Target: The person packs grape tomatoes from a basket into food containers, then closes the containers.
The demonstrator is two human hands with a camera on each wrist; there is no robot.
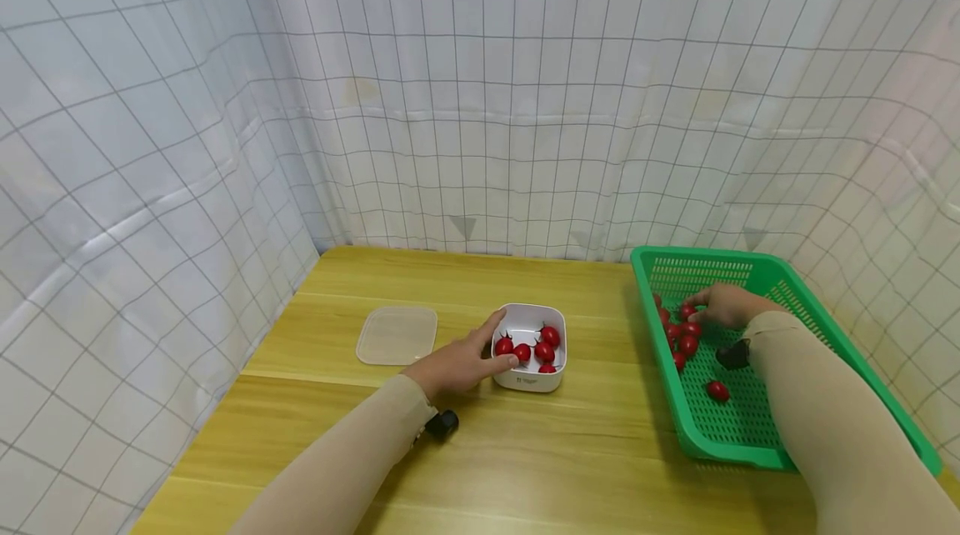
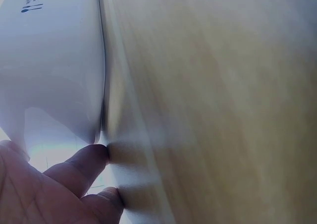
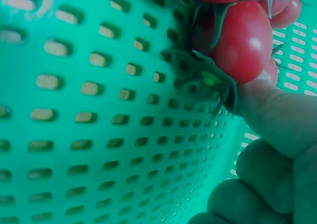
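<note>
A small white square box point(image 1: 528, 381) stands on the table with several red cherry tomatoes point(image 1: 545, 351) inside. My left hand point(image 1: 459, 365) rests against its left side, thumb at the near rim and index finger along the far left edge. In the left wrist view, fingertips point(image 2: 94, 154) touch beside the white wall of the box. My right hand point(image 1: 726, 305) reaches into a green plastic basket point(image 1: 693, 422). Its thumb and index finger pinch a cherry tomato point(image 1: 687, 312) among others at the basket's left side. The right wrist view shows a tomato point(image 3: 242, 40) with its green stem at the thumb.
A flat translucent lid point(image 1: 397, 335) lies left of the box. One tomato point(image 1: 717, 391) lies apart from the pile, nearer the basket's front. White gridded curtains point(image 1: 525, 102) enclose the wooden table point(image 1: 540, 460) at the back and sides.
</note>
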